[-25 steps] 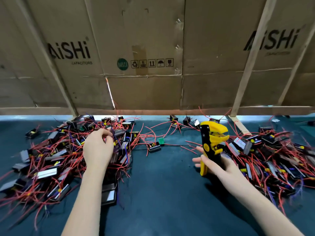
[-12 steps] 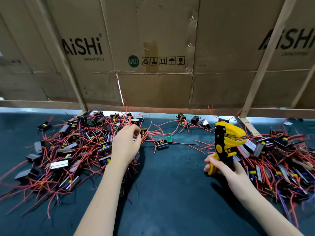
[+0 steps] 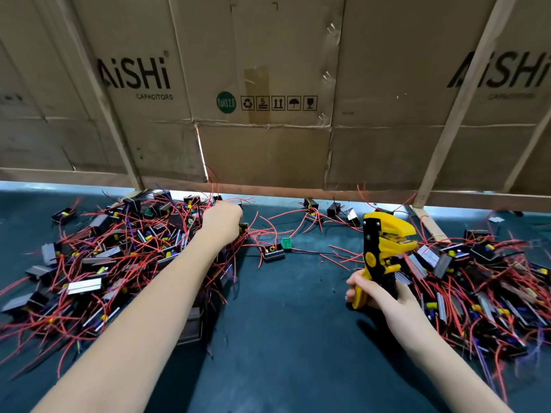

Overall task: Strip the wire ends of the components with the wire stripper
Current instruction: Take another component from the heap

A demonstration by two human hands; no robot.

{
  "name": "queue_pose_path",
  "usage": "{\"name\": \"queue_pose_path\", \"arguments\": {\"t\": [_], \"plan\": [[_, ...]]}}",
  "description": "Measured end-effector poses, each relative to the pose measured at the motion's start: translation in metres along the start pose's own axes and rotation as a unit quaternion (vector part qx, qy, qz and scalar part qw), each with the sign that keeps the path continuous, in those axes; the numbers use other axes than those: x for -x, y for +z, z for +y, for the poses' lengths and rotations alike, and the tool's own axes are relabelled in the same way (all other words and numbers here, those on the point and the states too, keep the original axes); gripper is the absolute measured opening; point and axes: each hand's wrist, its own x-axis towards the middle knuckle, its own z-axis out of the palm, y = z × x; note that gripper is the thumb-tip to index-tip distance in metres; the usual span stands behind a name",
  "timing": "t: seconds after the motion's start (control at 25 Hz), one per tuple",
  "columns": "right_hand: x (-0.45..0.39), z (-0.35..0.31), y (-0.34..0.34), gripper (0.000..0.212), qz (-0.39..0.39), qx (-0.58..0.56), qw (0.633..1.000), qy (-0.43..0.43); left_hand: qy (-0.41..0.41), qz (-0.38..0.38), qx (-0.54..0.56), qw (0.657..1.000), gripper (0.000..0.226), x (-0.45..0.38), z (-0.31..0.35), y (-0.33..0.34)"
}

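One head-worn wide-angle view looks forward and down, close over a dark green table surface (image 3: 283,338), facing a brown cardboard wall (image 3: 268,150) behind it.

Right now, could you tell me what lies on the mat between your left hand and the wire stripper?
In the head view, between the left hand and the wire stripper lie a lone black component, a small green board and loose red wires.

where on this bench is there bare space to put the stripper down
Bare mat lies between the forearms, bordered by the left pile and right pile. Both piles are crowded; loose red wires cross the far middle.
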Motion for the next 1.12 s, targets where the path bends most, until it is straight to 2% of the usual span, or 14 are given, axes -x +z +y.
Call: {"name": "queue_pose_path", "arguments": {"t": [0.12,0.28,0.36,0.44,0.52,0.56,0.64,0.72,0.76,0.8,0.88,1.0,1.04,1.12], "plan": [[-0.003,0.001,0.0,0.042,-0.002,0.003,1.0,0.006,-0.012,0.009,-0.055,0.998,0.028,-0.008,0.0,-0.009],[-0.003,0.004,0.0,0.029,-0.006,0.007,1.0,0.004,0.051,-0.045,-0.189,0.98,0.028,-0.013,0.002,-0.011],[-0.004,0.006,-0.001,0.018,-0.005,0.009,1.0,0.003,0.033,-0.046,-0.187,0.981,0.029,-0.014,0.003,-0.014],[-0.005,0.007,-0.004,0.015,-0.01,0.017,1.0,0.007,-0.011,0.023,-0.101,0.995,0.027,-0.012,0.001,-0.027],[-0.005,0.007,-0.006,0.013,-0.014,0.02,1.0,0.011,-0.068,0.183,0.07,0.978,0.022,-0.01,-0.005,-0.049],[-0.005,0.006,-0.006,0.013,-0.014,0.022,1.0,0.013,-0.086,0.257,0.183,0.945,0.021,-0.009,-0.008,-0.064],[-0.005,0.005,-0.005,0.013,-0.014,0.02,1.0,0.018,-0.072,0.337,0.422,0.838,0.02,-0.002,-0.013,-0.098],[-0.004,0.004,-0.005,0.012,-0.013,0.018,0.999,0.023,-0.029,0.319,0.637,0.701,0.019,0.013,-0.009,-0.129],[-0.003,0.002,-0.005,0.012,-0.012,0.015,0.999,0.025,0.004,0.295,0.697,0.653,0.016,0.023,-0.006,-0.139],[-0.002,0.001,-0.004,0.012,-0.012,0.013,1.0,0.025,0.04,0.261,0.723,0.639,0.016,0.034,-0.002,-0.144],[0.0,-0.002,-0.003,0.015,-0.015,0.018,1.0,0.018,0.107,0.139,0.725,0.667,0.02,0.055,0.012,-0.136],[0.005,-0.002,-0.001,0.024,-0.017,0.028,0.999,0.003,0.137,-0.106,0.62,0.765,0.016,0.09,0.047,-0.086],[0.006,-0.002,-0.001,0.028,-0.018,0.027,0.999,-0.007,0.137,-0.16,0.576,0.79,0.014,0.102,0.059,-0.065],[0.007,-0.003,-0.004,0.038,-0.015,0.035,0.999,-0.038,0.131,-0.191,0.5,0.834,0.014,0.115,0.076,-0.027]]}}
